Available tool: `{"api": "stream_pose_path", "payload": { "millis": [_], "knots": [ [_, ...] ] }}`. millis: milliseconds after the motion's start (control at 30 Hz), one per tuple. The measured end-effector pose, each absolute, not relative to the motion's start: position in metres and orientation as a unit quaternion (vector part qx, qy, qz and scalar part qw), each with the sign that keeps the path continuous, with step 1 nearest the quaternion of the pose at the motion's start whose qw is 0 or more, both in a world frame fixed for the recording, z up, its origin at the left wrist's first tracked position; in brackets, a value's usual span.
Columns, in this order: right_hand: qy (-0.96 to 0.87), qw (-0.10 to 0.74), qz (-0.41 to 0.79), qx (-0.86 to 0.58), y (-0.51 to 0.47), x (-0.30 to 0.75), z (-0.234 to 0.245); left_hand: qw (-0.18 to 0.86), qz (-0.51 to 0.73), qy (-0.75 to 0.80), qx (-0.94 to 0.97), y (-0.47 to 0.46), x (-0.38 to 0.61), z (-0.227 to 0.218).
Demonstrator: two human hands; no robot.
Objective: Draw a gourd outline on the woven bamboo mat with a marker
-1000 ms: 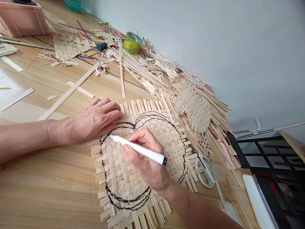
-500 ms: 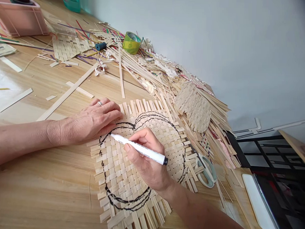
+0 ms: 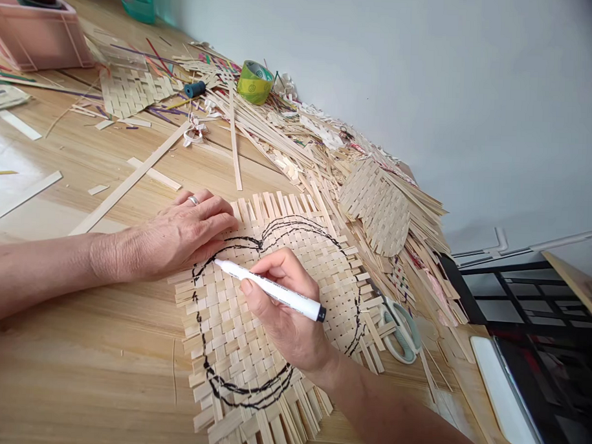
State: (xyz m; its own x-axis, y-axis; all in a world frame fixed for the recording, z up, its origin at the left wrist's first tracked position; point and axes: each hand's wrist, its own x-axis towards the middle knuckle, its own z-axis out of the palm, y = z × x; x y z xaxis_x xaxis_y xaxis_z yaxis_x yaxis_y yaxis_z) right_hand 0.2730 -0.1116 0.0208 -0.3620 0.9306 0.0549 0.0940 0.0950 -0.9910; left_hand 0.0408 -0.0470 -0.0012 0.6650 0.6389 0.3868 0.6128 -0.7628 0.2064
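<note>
A woven mat of pale flat strips (image 3: 244, 311) lies on the table, its strip ends sticking out loose around the edges. Thick black lines on it form a rounded, heart-like outline with a notch at the top. My right hand (image 3: 290, 312) grips a white marker (image 3: 274, 289) in a pen hold, its black end toward the lower right. The marker's tip is at the outline's upper left, close to my left fingers. My left hand (image 3: 179, 234), with a ring on one finger, lies palm down over the mat's upper left corner, fingers extended and holding nothing.
Scissors (image 3: 401, 329) lie at the mat's right edge. Behind are heaped loose strips (image 3: 279, 140), a smaller woven piece (image 3: 377, 208), a roll of tape (image 3: 255, 83) and a blue spool (image 3: 194, 89). A pink bin (image 3: 45, 38) stands at the far left, a phone-like slab (image 3: 504, 391) at right.
</note>
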Motion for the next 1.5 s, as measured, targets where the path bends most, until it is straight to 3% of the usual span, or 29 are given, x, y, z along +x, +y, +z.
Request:
{"api": "stream_pose_path", "payload": {
  "millis": [1500],
  "knots": [
    [-0.638, 0.407, 0.506, -0.415, -0.111, 0.273, 0.021, 0.027, 0.254, 0.341, 0.905, -0.048, 0.042, -0.008]
  ]
}}
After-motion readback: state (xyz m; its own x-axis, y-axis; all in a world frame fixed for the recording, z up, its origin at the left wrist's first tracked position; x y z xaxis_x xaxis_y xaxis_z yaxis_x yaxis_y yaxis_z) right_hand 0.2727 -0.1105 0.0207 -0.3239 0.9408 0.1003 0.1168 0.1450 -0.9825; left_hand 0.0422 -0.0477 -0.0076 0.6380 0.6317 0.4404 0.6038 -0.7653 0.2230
